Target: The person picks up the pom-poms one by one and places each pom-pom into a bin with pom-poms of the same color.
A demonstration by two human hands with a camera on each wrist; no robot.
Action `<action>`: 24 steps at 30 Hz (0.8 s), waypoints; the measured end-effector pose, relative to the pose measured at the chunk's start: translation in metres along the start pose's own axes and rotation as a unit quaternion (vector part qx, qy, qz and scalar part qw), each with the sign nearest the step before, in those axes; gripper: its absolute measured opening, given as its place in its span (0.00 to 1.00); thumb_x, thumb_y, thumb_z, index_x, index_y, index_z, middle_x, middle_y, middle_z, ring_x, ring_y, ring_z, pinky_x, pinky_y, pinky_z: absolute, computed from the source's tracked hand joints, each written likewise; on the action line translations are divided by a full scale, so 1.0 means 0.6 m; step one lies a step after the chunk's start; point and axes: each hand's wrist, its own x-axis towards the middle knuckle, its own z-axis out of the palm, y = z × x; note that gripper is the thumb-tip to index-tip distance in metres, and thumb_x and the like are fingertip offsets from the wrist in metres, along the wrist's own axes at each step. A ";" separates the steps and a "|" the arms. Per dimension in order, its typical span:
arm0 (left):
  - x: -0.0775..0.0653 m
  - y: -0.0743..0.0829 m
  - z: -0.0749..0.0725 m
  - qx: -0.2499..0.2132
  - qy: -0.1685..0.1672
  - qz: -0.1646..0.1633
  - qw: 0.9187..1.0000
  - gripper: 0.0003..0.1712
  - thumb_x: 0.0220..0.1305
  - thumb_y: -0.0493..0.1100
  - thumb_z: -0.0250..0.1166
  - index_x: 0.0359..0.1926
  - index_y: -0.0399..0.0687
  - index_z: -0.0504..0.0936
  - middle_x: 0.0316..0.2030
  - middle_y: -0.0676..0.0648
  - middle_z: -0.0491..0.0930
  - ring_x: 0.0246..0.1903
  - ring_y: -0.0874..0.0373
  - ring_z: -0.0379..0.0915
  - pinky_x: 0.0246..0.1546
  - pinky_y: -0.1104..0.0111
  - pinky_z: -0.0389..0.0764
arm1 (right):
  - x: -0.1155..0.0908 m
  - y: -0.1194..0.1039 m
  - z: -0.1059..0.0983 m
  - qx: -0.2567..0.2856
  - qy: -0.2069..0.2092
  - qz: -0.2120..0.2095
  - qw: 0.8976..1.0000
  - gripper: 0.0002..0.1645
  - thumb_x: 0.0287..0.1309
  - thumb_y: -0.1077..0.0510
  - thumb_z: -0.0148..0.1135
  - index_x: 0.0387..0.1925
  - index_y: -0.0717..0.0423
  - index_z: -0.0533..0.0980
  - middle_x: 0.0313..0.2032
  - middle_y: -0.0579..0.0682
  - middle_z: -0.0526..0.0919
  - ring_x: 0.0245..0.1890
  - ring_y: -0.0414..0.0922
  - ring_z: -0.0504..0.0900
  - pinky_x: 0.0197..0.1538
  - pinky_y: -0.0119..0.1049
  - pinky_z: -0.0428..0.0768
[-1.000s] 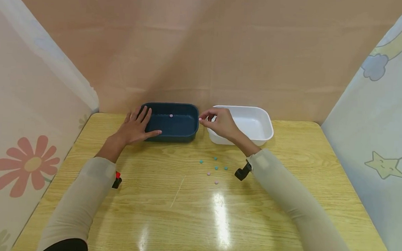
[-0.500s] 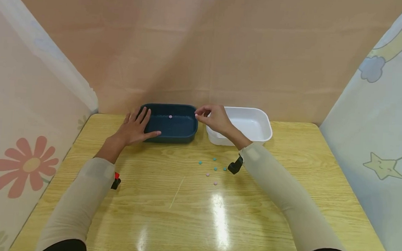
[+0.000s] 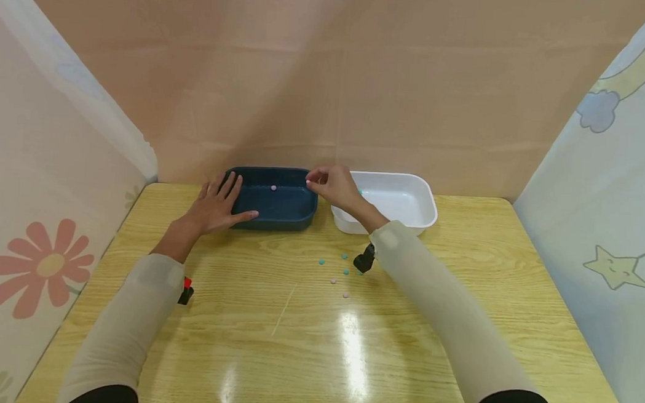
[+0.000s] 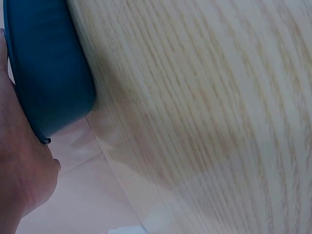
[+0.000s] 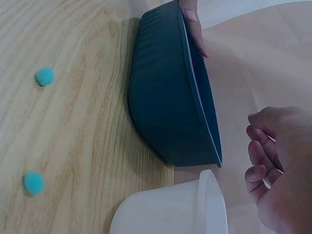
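Observation:
My left hand (image 3: 214, 206) rests with spread fingers over the left end of the dark blue bin (image 3: 293, 225), thumb along its near rim. One pink pom-pom (image 3: 273, 188) lies inside that bin. Over the bin's right rim, my right hand (image 3: 334, 187) pinches another small pink pom-pom (image 3: 308, 182) between thumb and fingertips; in the right wrist view the fingers (image 5: 261, 151) hide it. Beside it stands the white bin (image 3: 406, 200), with a bit of teal (image 3: 360, 192) showing past my wrist.
On the wooden table (image 3: 226, 325), in front of the bins, lie several teal pom-poms (image 3: 321, 262) and two pink ones, the nearer pink pom-pom (image 3: 345, 295) closest to me. A brown backdrop (image 3: 329, 91) rises behind the bins, with patterned panels at both sides.
My right hand has moved left from the white bin's left edge to over the dark blue bin's right rim, still pinching the pink pom-pom. The left hand stays put.

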 end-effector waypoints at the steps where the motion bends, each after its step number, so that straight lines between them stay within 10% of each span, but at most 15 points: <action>1: 0.000 0.000 0.000 -0.001 0.000 0.000 1.000 0.65 0.72 0.80 0.47 0.86 0.40 0.34 0.84 0.34 0.33 0.83 0.33 0.25 0.78 0.33 0.34 | 0.002 -0.001 0.001 -0.002 -0.001 0.003 1.000 0.07 0.67 0.63 0.72 0.43 0.62 0.89 0.36 0.55 0.90 0.29 0.45 0.80 0.33 0.33 0.75; 24: -0.001 -0.002 0.004 -0.006 0.002 -0.002 1.000 0.69 0.68 0.86 0.41 0.86 0.41 0.34 0.85 0.34 0.32 0.83 0.34 0.24 0.79 0.34 0.33 | 0.030 0.022 0.024 -0.069 -0.022 0.032 0.997 0.07 0.67 0.61 0.71 0.43 0.59 0.90 0.39 0.53 0.91 0.41 0.50 0.86 0.47 0.44 0.83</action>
